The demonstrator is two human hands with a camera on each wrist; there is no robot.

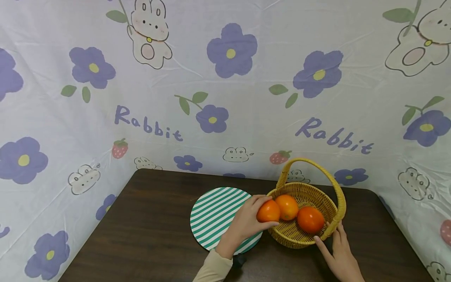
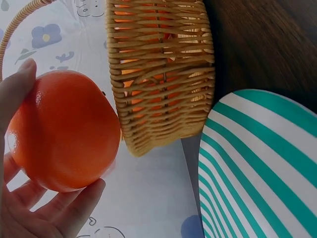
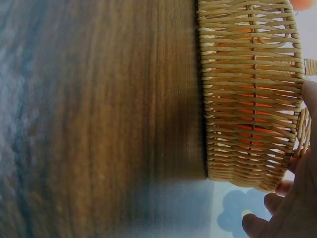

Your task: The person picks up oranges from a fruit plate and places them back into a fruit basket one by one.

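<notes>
My left hand (image 1: 244, 219) grips a round, glossy orange-red fruit (image 2: 67, 131), thumb on one side and fingers spread round the other. It holds the fruit at the left rim of a yellow wicker basket (image 1: 297, 243) with an arched handle. Inside the basket lie an orange fruit (image 1: 287, 207) and a redder one (image 1: 311, 220); in the wrist views they show only through the weave. At the basket's right front, my right hand (image 1: 340, 256) holds the rim near the handle's base, the thumb in front and the fingers round the side.
A round mat with green and white stripes (image 1: 215, 215) lies left of the basket, partly under the left forearm. Close to that wrist is a small dark object (image 1: 239, 260), its kind unclear. The dark wooden table (image 1: 141, 227) meets a rabbit-and-flower patterned cloth (image 1: 246, 98) behind.
</notes>
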